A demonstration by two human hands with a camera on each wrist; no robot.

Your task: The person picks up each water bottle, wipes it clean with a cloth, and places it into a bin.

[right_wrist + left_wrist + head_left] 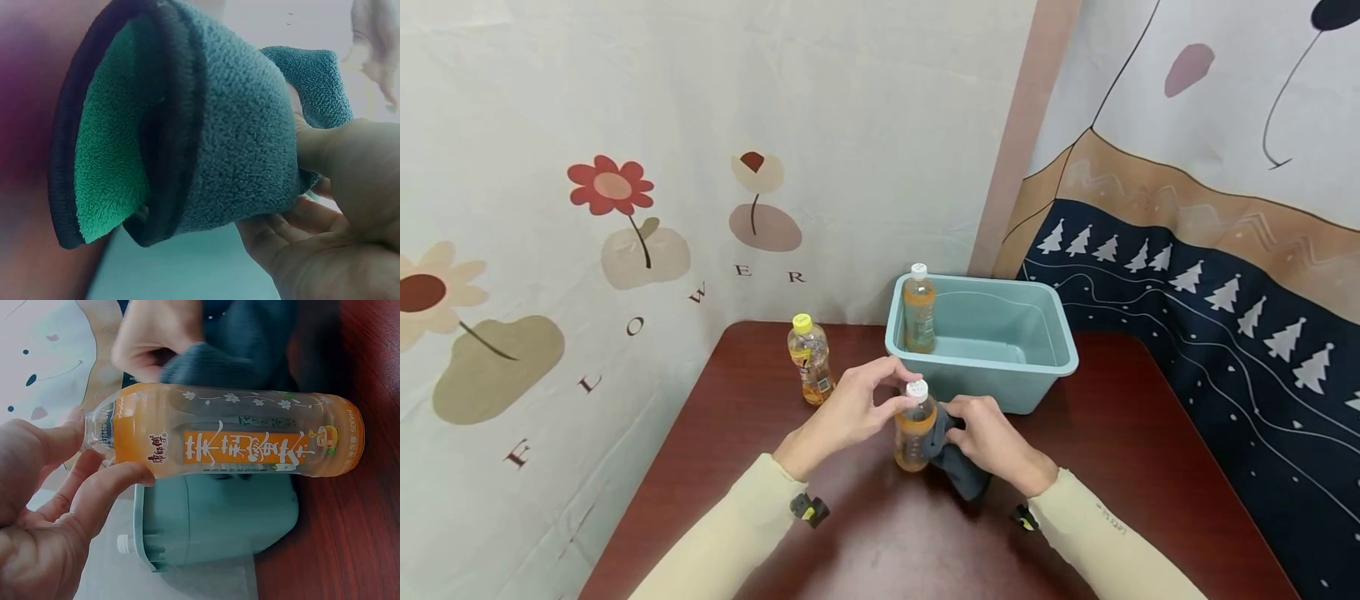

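Observation:
An orange-labelled drink bottle [911, 446] with a white cap stands upright on the table in front of the tub. My left hand [859, 406] holds it by the neck, thumb and fingers on either side just below the cap. In the left wrist view the bottle [244, 434] shows its label facing that camera. To the bottle's right, my right hand [994, 439] grips a dark grey-blue towel [964, 473], part of which lies against the bottle's side. Bunched and folded, the towel [244, 125] has a dark edge band and a green inner face in the right wrist view.
Behind my hands is a light blue plastic tub [1030, 379], with another white-capped bottle [919, 312] upright in its left end. A yellow-capped bottle [811, 362] stands left of the tub on the dark red table [737, 392]. Printed cloth [880, 125] hangs behind the table.

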